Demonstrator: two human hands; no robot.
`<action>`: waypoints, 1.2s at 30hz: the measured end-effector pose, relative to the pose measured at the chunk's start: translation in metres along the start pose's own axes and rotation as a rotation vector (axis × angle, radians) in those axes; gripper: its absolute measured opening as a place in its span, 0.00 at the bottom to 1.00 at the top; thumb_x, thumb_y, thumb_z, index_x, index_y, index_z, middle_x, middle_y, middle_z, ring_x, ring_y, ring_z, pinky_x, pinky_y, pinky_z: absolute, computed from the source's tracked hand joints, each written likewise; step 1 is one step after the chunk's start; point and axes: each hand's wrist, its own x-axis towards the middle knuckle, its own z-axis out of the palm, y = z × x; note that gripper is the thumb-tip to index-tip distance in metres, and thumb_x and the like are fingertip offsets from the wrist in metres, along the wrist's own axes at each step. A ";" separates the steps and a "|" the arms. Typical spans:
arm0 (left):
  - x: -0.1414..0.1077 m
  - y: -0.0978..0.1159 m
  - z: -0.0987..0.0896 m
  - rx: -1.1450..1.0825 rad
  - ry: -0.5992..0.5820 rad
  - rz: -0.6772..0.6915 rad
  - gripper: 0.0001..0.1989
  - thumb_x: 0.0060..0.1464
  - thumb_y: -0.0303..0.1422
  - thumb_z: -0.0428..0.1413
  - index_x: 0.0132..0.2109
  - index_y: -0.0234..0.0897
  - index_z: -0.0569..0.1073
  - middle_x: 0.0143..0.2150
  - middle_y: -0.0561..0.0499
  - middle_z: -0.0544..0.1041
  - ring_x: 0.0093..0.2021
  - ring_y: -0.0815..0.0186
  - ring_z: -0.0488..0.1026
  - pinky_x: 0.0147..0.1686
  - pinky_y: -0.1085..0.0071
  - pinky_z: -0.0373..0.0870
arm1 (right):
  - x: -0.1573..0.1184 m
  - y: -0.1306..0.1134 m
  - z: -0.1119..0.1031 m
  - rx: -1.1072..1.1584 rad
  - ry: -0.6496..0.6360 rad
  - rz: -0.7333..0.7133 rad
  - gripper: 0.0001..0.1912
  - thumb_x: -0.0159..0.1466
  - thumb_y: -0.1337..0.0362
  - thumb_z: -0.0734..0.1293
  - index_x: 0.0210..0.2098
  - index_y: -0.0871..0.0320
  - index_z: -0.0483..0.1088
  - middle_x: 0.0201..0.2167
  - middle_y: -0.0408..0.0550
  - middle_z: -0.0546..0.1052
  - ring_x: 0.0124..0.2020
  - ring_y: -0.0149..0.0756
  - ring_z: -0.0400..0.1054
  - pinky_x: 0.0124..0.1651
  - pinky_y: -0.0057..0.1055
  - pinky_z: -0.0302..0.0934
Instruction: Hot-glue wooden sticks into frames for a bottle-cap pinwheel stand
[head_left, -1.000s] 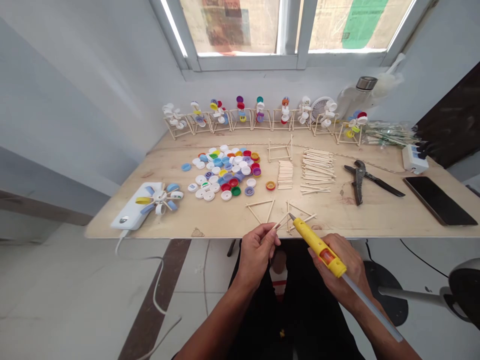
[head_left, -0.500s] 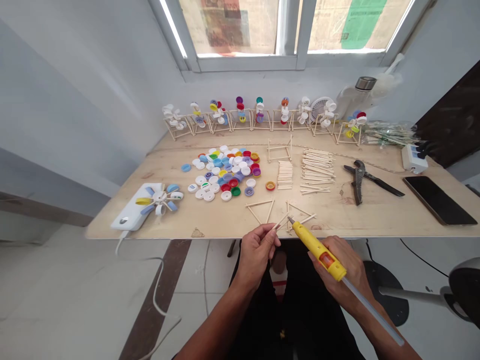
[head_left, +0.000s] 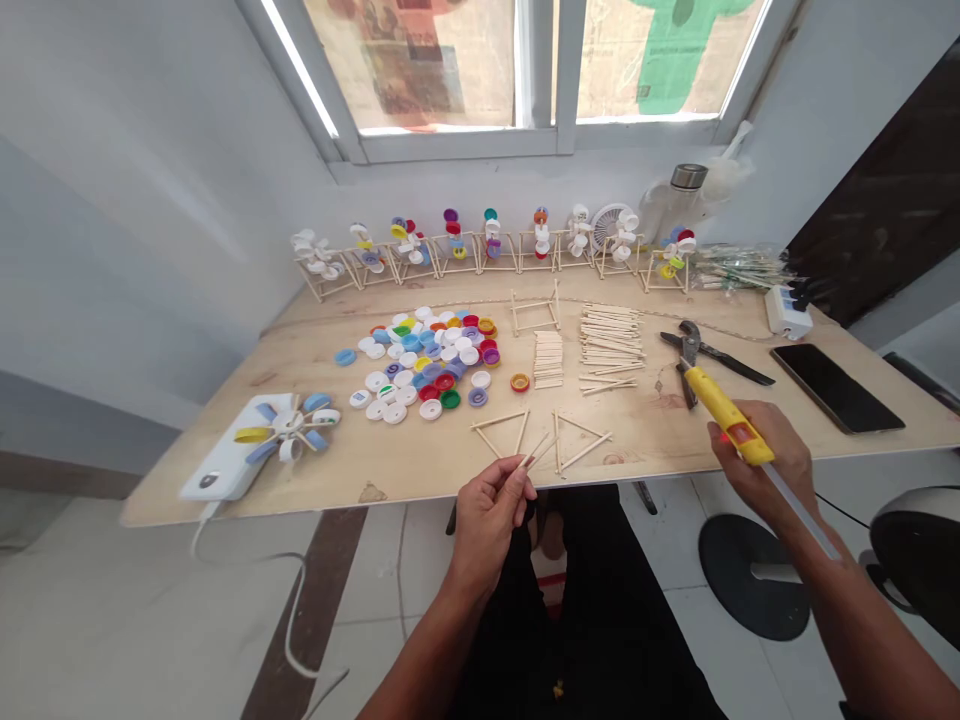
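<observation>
Between the thumb and fingers of my left hand (head_left: 491, 505) are thin wooden sticks (head_left: 534, 450), their tips pointing up over the table's front edge. My right hand (head_left: 765, 455) is wrapped round a yellow glue gun (head_left: 724, 410) with a clear glue stick out of its back. The gun's nozzle is over the pliers (head_left: 690, 345). Just beyond my left hand lie two stick triangles, a left one (head_left: 501, 418) and a right one (head_left: 583, 440). Farther back are a pile of short sticks (head_left: 548, 360) and one of longer sticks (head_left: 611, 335).
Coloured bottle caps (head_left: 427, 360) cover the table's left middle. A cap wheel (head_left: 289, 425) rests against a white power bank (head_left: 232, 450). Several stick stands with cap wheels (head_left: 454, 250) line the wall. A phone (head_left: 836, 387) and power adapter (head_left: 787, 312) lie at right.
My right hand has carried the glue gun to the right, away from the sticks in my left hand and toward the pliers. The camera view has shifted; my left hand keeps its hold.
</observation>
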 end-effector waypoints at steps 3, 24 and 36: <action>0.001 -0.002 -0.002 0.056 0.005 0.030 0.17 0.49 0.42 0.58 0.41 0.33 0.74 0.23 0.56 0.69 0.17 0.78 0.56 0.17 0.78 0.51 | 0.005 0.047 0.013 -0.150 -0.016 -0.074 0.11 0.61 0.61 0.60 0.41 0.60 0.65 0.37 0.56 0.74 0.37 0.44 0.66 0.40 0.37 0.58; 0.020 -0.004 -0.010 0.546 0.028 0.319 0.13 0.56 0.38 0.52 0.42 0.36 0.76 0.27 0.52 0.74 0.28 0.68 0.71 0.29 0.75 0.68 | 0.025 0.138 0.040 -0.422 -0.271 -0.008 0.18 0.60 0.54 0.58 0.44 0.56 0.66 0.42 0.60 0.73 0.45 0.53 0.62 0.39 0.44 0.49; 0.039 -0.014 -0.020 1.033 -0.082 0.843 0.12 0.61 0.29 0.46 0.47 0.35 0.72 0.30 0.48 0.76 0.31 0.67 0.73 0.33 0.73 0.69 | 0.010 -0.021 0.042 0.191 -0.443 -0.234 0.12 0.64 0.61 0.60 0.46 0.56 0.68 0.43 0.53 0.73 0.46 0.44 0.65 0.45 0.41 0.59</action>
